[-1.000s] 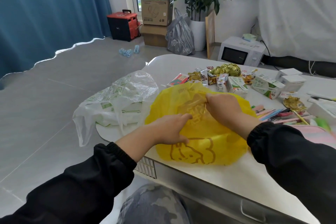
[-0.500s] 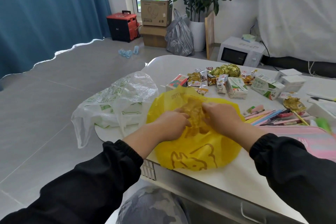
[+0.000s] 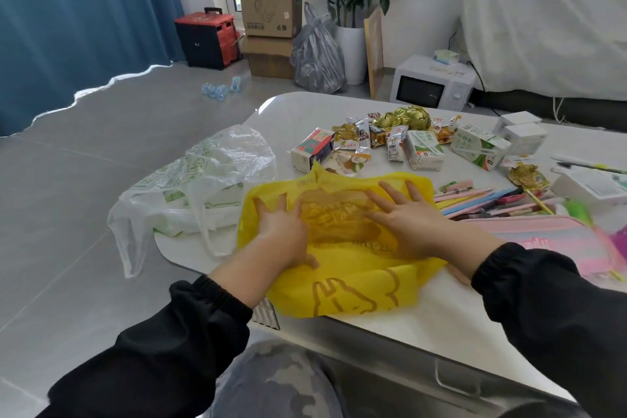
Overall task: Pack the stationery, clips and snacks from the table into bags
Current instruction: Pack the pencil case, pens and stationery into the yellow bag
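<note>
A yellow plastic bag (image 3: 342,278) with a brown cartoon print lies flat at the near edge of the white table (image 3: 390,326). My left hand (image 3: 280,231) and my right hand (image 3: 407,217) both press on it with fingers spread. Behind the bag lie snack packets (image 3: 369,139), small drink cartons (image 3: 424,151) and gold-wrapped sweets (image 3: 405,117). Pens and pencils (image 3: 488,200) lie to the right, above a pink pencil case (image 3: 549,241). A white and green plastic bag (image 3: 200,193) lies crumpled at the table's left edge.
White boxes (image 3: 519,132) stand at the table's back right and a white packet (image 3: 593,183) lies at the right edge. On the floor beyond are a microwave (image 3: 431,85), cardboard boxes (image 3: 269,10), a grey bag (image 3: 317,54), a potted plant and a red-black crate (image 3: 207,39).
Both hands were bunched together at the middle of the yellow bag, pinching it. Now their fingers are spread flat and apart, and the bag lies smoother and wider on the table.
</note>
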Demonstrator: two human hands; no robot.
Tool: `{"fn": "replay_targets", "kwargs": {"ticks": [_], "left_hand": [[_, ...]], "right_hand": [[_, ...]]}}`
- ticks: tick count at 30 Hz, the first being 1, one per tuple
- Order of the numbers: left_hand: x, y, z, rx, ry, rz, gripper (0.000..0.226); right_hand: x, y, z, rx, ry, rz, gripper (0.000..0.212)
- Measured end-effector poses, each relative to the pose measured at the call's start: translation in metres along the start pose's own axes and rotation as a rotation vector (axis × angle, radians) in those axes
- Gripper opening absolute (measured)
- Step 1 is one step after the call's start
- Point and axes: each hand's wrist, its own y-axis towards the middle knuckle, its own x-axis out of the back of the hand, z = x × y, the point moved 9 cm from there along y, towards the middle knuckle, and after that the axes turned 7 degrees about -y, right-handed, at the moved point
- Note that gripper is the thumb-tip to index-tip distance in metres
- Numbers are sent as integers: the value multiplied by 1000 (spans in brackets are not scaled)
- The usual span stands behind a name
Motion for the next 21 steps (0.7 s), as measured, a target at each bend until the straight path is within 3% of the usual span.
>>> {"fn": "replay_targets", "kwargs": {"ticks": [3,5,7,11,14,16,19,21], "left_hand": [[17,-9,-1,-96,-144,-224,69],[31,-20,-11,-301,-179,-479,76],[30,-22,-14,-399,-156,-566,86],[-2,15,-3,-246,-292,-294,91],[-20,29,-7,-229,-419,-200,93],[-27,32,-8,-209,-464,-195,91],[-31,33,-6,-144,-478,-222,87],[-35,33,-3,-76,-485,-228,87]], "right_hand": [[-9,12,8,21,64,50,71],[-14,22,14,62,104,101,71],[-15,31,18,115,151,146,74],[-15,34,20,146,266,186,82],[18,19,7,45,387,-201,70],[33,-2,-1,-47,245,-417,67],[11,-13,-5,-145,107,-328,76],[-6,-9,-9,-192,220,-242,76]]}}
